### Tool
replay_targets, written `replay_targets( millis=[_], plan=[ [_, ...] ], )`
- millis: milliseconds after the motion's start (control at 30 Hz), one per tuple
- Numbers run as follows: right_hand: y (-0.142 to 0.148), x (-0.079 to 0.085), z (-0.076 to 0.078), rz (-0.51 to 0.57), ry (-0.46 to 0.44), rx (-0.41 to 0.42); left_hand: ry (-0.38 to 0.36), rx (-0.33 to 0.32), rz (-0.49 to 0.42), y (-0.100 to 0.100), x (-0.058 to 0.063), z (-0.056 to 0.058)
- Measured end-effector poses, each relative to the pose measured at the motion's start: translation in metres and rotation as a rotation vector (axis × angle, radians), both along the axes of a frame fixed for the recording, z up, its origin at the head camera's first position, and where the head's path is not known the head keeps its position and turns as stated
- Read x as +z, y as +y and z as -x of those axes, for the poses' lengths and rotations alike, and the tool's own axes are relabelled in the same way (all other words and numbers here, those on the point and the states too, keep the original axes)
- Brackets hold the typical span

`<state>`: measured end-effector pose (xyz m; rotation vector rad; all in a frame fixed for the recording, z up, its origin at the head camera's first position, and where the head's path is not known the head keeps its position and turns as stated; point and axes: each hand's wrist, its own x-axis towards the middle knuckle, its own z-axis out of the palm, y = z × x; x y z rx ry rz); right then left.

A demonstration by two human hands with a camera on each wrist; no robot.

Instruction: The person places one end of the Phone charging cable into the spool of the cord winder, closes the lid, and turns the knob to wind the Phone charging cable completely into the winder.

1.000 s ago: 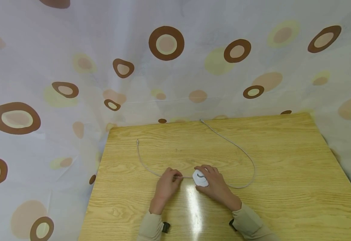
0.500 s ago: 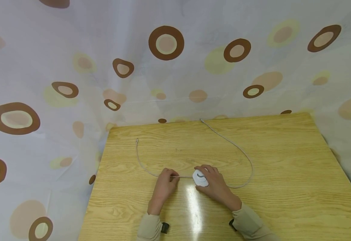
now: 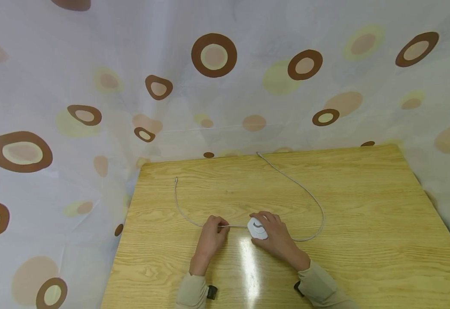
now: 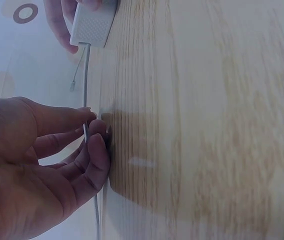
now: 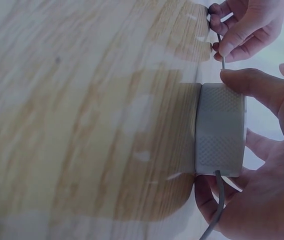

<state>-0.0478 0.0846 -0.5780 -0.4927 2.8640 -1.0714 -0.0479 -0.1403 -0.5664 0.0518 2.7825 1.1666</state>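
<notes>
A white hexagonal cable-reel case [image 3: 256, 229] lies on the table, a thin pale cable [image 3: 305, 189] leaving it from opposite sides. My right hand [image 3: 279, 240] grips the case, thumb and fingers at its edges. In the right wrist view the textured side wall of the case [image 5: 221, 130] faces the camera. To the left, my left hand [image 3: 209, 238] pinches the cable between thumb and fingertips; the stretch between the hands runs straight. The left wrist view shows the pinched cable [image 4: 86, 75] leading up to the case.
The wooden table [image 3: 364, 206] carries both loose cable lengths. One connector [image 3: 176, 180] lies at the left; the other connector [image 3: 259, 153] is at the back edge. A patterned white sheet [image 3: 240, 98] hangs behind and along the sides.
My left hand has shifted slightly left with the pinched cable, lengthening the stretch to the case. The cable's right-hand loop has drawn in a little. My right hand and the case stay put.
</notes>
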Motion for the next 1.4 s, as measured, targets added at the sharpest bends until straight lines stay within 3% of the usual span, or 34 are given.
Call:
replay_targets(
  millis=[233,700,1033,1400],
  plan=[
    [0.0003,0.002,0.0004,-0.02,-0.017,0.004,-0.017,0.012,-0.001,0.0012,-0.0019,0.0007],
    [-0.0005,0.0017,0.0007,-0.014,-0.043,0.002,-0.033,-0.028,-0.001,-0.0055,-0.0016,0.0015],
    [0.0008,-0.0003,0.0011,-0.024,-0.049,0.005,-0.066,-0.001,0.016,-0.0042,-0.0016,0.0018],
    [-0.0007,-0.0001,0.0008,-0.009,-0.041,0.002,-0.083,-0.065,0.045,0.0005,0.0049,0.0022]
  ],
)
